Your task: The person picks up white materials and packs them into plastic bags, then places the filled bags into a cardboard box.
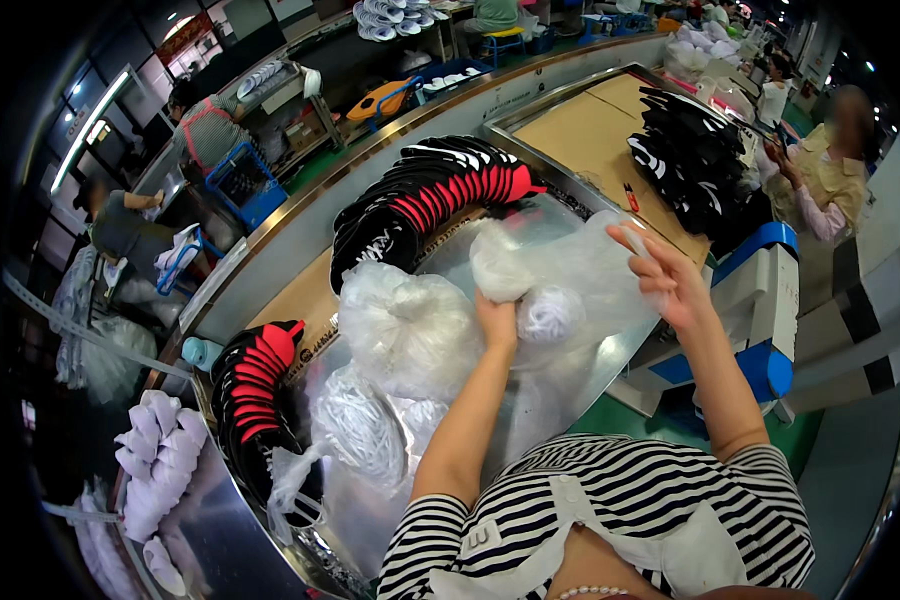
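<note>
My left hand point(496, 322) is closed round a gathered part of a clear plastic bag point(590, 262), over the metal tabletop. A white bundle point(501, 262) bulges just above its fingers, and a ball of white cord point(550, 314) sits beside it. To the right, my right hand point(667, 278) is raised with curled fingers, gripping the stretched end of the same bag. A big puffed clear bag point(400, 325) lies left of my left hand. Nearer to me is a coil of white laces point(358, 425) in plastic.
Black and red shoe uppers stand in a curved row point(450, 205) behind the bags, with another row point(255, 395) at left. Black pieces point(685, 160) are heaped on a cardboard-covered table. A blue and white machine point(765, 310) stands at right. Co-workers are beyond.
</note>
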`<state>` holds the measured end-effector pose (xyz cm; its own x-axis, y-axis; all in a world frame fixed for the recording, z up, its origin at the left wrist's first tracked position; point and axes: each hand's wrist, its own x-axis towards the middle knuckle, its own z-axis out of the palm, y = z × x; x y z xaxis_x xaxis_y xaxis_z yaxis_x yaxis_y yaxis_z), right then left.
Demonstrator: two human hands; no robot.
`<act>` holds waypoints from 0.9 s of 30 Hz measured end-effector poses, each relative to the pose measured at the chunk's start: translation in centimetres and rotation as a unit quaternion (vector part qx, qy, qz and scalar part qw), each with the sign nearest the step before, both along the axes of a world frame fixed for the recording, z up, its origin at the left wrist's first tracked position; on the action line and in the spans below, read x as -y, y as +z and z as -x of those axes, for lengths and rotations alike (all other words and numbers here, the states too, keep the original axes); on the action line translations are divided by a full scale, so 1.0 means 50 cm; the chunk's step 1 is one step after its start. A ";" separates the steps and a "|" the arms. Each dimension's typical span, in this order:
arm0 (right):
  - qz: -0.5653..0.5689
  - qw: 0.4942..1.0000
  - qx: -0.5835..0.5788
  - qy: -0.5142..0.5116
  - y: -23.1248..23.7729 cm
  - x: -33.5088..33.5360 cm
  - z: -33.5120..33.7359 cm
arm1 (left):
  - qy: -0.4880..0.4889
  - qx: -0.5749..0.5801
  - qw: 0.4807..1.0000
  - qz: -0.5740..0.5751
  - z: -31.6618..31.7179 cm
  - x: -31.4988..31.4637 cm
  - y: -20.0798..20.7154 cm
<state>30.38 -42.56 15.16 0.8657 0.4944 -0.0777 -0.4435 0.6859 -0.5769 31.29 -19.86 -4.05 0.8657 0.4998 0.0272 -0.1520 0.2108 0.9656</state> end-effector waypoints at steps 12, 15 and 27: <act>0.050 0.995 0.063 0.065 0.043 -0.097 0.052 | 0.179 0.040 0.970 -0.157 -0.107 0.065 0.151; -0.023 0.996 0.078 0.024 0.026 -0.090 0.009 | -0.066 -0.036 0.839 -0.539 -0.050 0.038 0.064; 0.065 0.970 0.234 -0.011 0.085 -0.071 -0.055 | 0.064 -0.244 0.693 -0.676 0.153 -0.329 0.145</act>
